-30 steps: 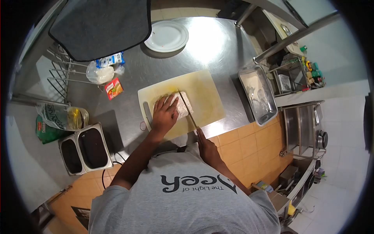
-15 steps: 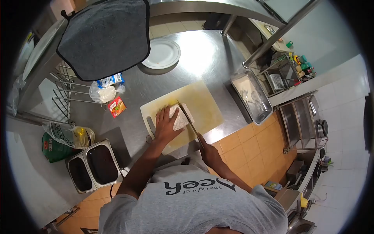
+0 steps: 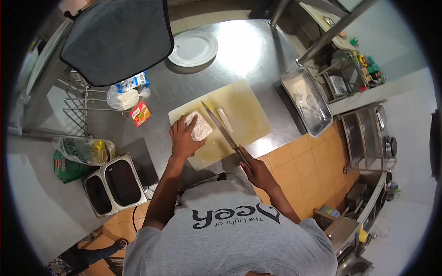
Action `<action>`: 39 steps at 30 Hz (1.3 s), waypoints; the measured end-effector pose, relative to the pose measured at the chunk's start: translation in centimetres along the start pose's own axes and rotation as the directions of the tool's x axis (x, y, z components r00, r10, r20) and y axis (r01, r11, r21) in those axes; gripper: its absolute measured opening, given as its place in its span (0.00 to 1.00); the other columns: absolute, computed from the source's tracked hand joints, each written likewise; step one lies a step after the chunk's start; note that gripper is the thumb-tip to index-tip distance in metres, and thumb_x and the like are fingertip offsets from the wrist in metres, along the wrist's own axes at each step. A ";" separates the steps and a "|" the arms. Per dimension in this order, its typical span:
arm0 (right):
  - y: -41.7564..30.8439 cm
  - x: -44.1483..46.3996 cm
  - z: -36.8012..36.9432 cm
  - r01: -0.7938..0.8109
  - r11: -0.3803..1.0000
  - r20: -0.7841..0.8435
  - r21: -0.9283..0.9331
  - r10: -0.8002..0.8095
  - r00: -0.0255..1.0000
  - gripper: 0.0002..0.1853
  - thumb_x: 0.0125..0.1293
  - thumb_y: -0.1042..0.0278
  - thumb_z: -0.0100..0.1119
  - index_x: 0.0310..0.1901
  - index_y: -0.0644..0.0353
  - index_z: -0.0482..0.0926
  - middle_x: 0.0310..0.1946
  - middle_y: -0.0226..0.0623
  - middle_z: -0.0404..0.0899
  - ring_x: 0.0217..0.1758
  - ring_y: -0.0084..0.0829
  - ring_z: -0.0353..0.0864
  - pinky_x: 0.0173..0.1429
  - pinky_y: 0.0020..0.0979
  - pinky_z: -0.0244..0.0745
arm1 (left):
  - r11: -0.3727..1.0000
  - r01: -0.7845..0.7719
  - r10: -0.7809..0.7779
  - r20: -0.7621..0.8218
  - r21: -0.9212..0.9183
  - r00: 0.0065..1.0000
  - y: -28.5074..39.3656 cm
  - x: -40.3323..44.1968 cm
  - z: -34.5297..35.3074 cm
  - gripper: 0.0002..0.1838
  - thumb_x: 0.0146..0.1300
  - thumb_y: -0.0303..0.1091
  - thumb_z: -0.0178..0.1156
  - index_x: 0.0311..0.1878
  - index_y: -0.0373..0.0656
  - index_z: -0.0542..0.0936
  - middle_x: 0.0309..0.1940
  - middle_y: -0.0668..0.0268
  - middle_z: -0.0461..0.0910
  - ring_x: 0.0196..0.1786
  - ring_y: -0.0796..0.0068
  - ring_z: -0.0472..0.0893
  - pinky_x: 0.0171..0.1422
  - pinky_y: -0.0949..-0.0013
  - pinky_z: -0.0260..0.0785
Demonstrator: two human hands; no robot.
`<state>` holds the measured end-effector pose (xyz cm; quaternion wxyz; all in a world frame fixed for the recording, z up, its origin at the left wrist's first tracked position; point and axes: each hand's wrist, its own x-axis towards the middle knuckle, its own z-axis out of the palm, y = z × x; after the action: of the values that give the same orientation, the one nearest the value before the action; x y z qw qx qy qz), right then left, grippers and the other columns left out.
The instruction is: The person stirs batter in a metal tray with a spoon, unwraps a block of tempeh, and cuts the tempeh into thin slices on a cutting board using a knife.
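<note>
On the pale yellow cutting board [image 3: 251,110] lies a whitish block [image 3: 200,129], with my left hand [image 3: 185,140] gripping its left side, fingers over the top and thumb at the near edge. A thin slice [image 3: 225,120] of the same stuff lies apart from it, to the right. Between block and slice is the long blade of a knife [image 3: 220,126]; my right hand [image 3: 256,172] is closed around its handle. Small crumbs dot the board near the block.
A white plate [image 3: 193,48] stands at the back of the steel table [image 3: 156,99]. To the left are a red packet [image 3: 140,113], a bag of white stuff [image 3: 124,97] and two dark-filled steel containers [image 3: 123,182]. A metal tray [image 3: 307,102] sits at the right. A person's leg [image 3: 103,252] shows at lower left.
A slice now lies separate from the block. My left hand and the block have shifted left, away from it, and the knife now lies between them. A person's leg has appeared at lower left.
</note>
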<state>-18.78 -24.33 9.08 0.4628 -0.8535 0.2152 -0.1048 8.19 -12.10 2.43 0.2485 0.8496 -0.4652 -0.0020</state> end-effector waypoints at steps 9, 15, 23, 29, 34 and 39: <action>4.5 0.6 -6.2 -0.108 0.993 -0.162 -0.051 0.098 0.982 0.30 0.74 0.70 0.54 0.76 0.50 0.60 0.61 0.54 0.78 0.59 0.55 0.80 0.58 0.44 0.78 | 0.982 0.160 -0.142 -0.163 0.104 0.976 -6.4 1.2 -2.7 0.49 0.35 0.44 0.80 0.68 0.49 0.76 0.62 0.46 0.74 0.65 0.45 0.73 0.71 0.48 0.64; 6.1 0.7 -7.6 -0.135 0.989 -0.178 -0.057 0.123 0.976 0.31 0.73 0.70 0.55 0.76 0.48 0.61 0.53 0.56 0.82 0.53 0.55 0.83 0.53 0.44 0.79 | 0.999 -0.030 0.029 -0.017 -0.022 0.999 -12.0 1.8 -4.5 0.53 0.39 0.43 0.80 0.73 0.47 0.69 0.63 0.47 0.74 0.66 0.42 0.74 0.71 0.53 0.66; 5.6 -0.1 -5.7 -0.163 0.987 -0.122 -0.010 0.161 0.980 0.31 0.71 0.71 0.58 0.75 0.50 0.63 0.50 0.58 0.82 0.49 0.58 0.83 0.50 0.44 0.79 | 0.958 -0.146 0.188 0.156 -0.246 0.970 -2.6 5.5 -2.1 0.41 0.48 0.37 0.77 0.69 0.57 0.75 0.72 0.62 0.68 0.78 0.59 0.59 0.80 0.40 0.42; 5.5 -1.8 -6.8 -0.066 0.997 -0.085 -0.043 0.062 0.994 0.30 0.71 0.70 0.59 0.73 0.52 0.66 0.57 0.55 0.80 0.52 0.53 0.84 0.53 0.41 0.80 | 0.930 -0.317 0.363 0.332 -0.185 0.871 2.5 8.6 1.6 0.27 0.55 0.38 0.73 0.60 0.65 0.82 0.65 0.77 0.76 0.75 0.66 0.65 0.79 0.36 0.37; 5.0 -5.1 -9.7 -0.093 0.996 0.210 -0.012 0.093 0.973 0.29 0.69 0.69 0.61 0.72 0.50 0.69 0.48 0.51 0.84 0.44 0.50 0.86 0.48 0.41 0.80 | 0.927 -0.322 0.374 0.399 -0.192 0.837 0.7 11.3 2.5 0.16 0.57 0.40 0.72 0.50 0.62 0.87 0.52 0.80 0.81 0.70 0.71 0.69 0.78 0.36 0.35; 3.7 -4.0 -6.3 0.030 0.997 0.329 -0.077 -0.003 0.944 0.35 0.66 0.69 0.62 0.74 0.35 0.65 0.37 0.50 0.83 0.37 0.52 0.83 0.44 0.45 0.77 | 0.937 -0.287 0.346 0.430 -0.197 0.834 0.2 12.1 2.2 0.14 0.58 0.47 0.71 0.47 0.58 0.87 0.46 0.77 0.82 0.63 0.72 0.74 0.77 0.34 0.34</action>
<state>-25.65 -28.94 9.57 0.4564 -0.8788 0.1322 0.0437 14.36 -22.66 3.38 0.1811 0.7189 -0.6436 -0.1900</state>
